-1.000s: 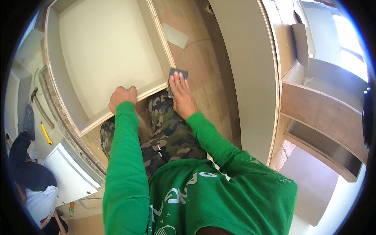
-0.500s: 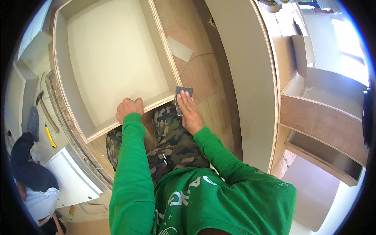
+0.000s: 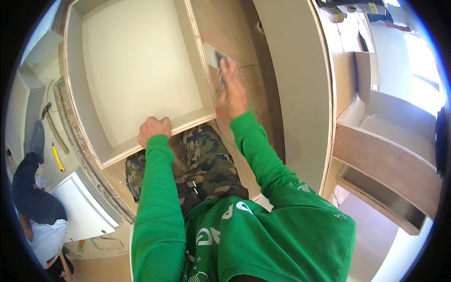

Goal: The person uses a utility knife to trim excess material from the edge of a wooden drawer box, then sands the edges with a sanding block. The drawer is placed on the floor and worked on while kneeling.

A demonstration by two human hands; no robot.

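A pale drawer box with bare plywood edges fills the space before me, its near end over my legs. My left hand has its fingers curled over the near wall, gripping that edge. Beyond the near right corner, my right hand is raised beside the right wall, slightly blurred. A dark grey piece of sandpaper is held under its fingers; the hand hides most of it. Whether the sandpaper touches the drawer's right edge cannot be told.
A pale flat scrap lies on the wood-look surface right of the drawer. A tall panel stands further right, with more drawers beyond. At left are a hammer, a yellow utility knife and another person.
My right hand has moved forward with the sandpaper, from the near right corner along the drawer's right side. My left hand keeps its hold on the near wall.
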